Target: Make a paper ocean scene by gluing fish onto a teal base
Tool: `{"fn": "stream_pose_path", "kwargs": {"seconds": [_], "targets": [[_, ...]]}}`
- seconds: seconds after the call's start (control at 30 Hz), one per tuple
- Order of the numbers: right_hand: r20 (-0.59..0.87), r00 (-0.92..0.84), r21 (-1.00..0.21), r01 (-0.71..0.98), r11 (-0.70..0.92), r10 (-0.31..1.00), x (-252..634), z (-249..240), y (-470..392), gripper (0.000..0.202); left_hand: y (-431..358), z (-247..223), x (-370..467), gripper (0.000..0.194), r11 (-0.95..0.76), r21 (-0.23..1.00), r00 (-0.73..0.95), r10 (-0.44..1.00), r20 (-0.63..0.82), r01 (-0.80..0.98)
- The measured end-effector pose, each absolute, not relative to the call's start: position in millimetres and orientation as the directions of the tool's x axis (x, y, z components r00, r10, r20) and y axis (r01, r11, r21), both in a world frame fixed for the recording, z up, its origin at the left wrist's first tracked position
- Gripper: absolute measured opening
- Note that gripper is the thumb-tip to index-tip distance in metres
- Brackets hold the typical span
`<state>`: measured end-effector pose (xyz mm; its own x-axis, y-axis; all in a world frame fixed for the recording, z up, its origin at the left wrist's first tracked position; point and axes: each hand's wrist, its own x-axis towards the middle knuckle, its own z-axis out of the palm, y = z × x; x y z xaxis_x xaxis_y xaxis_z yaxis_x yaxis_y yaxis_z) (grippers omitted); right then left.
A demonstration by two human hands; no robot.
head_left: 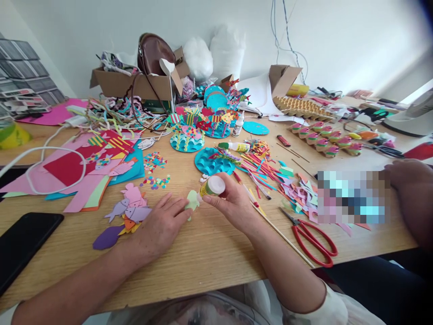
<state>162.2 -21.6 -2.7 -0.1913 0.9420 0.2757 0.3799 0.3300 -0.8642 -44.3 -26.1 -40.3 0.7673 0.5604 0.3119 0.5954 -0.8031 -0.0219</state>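
My right hand [237, 205] is wrapped round a glue bottle [214, 186], tipped so its nozzle points down and left. The nozzle is at the right edge of a pale green paper cutout [192, 201], which looks fish-shaped. My left hand [165, 221] lies flat on the table with fingers stretched out, its fingertips on the cutout's left side. Beside the left hand is a pile of paper fish [133, 207] in pink, lilac and orange. A purple paper piece [108, 238] lies below that pile. Small coloured paper dots [157, 181] are scattered beyond the left hand.
Red-handled scissors [314, 241] and a long thin stick [284, 237] lie to the right. Blue decorated bases [214, 162] stand ahead, near paper strips [260, 167]. Coloured sheets [67, 180] and a black phone [29, 243] are left. Another person's arm [411, 198] rests far right.
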Motion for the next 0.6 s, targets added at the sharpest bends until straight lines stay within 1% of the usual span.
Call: {"fn": "stream_pose_path", "kwargs": {"seconds": [0.13,0.3,0.5,0.6], "targets": [[0.271,-0.221,-0.866,0.37,0.337,0.937,161.4,-2.5,-21.2,0.023,-26.4,-39.1,-43.9,0.036,-0.796,-0.009,0.761,0.576,0.298,0.605],[0.265,-0.174,-0.878,0.363,0.312,0.948,161.3,-2.8,-20.6,0.024,-26.1,-39.0,-44.3,0.035,-0.8,-0.019,0.768,0.568,0.296,0.599],[0.257,-0.219,-0.887,0.332,0.32,0.941,161.7,-3.9,-21.3,0.024,-25.9,-39.1,-44.5,0.033,-0.8,-0.021,0.77,0.57,0.288,0.6],[0.271,-0.208,-0.884,0.332,0.329,0.94,162.3,-4.3,-21.2,0.023,-25.9,-39.3,-44.2,0.035,-0.801,-0.013,0.769,0.571,0.287,0.599]]}}
